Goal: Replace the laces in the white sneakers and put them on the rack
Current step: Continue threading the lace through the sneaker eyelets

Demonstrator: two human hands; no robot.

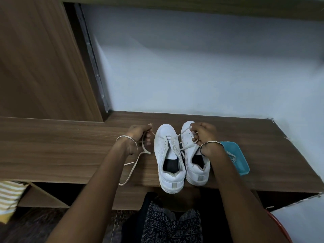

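Observation:
Two white sneakers stand side by side, toes away from me, on a wooden shelf [52, 146]. The left sneaker [169, 155] has no lace in most of its eyelets. My left hand [140, 135], left of it, grips a loose white lace [135, 162] that trails over the shelf's front edge. My right hand [203, 135] rests on the right sneaker [194, 165] and pinches the lace at its eyelets; a strand [180, 135] runs across toward the left sneaker.
A teal plastic tray [240, 163] holding more white lace lies right of the shoes, partly behind my right forearm. A wooden door panel [40, 58] stands at the left and a pale wall behind. Striped cloth [8, 195] hangs low left.

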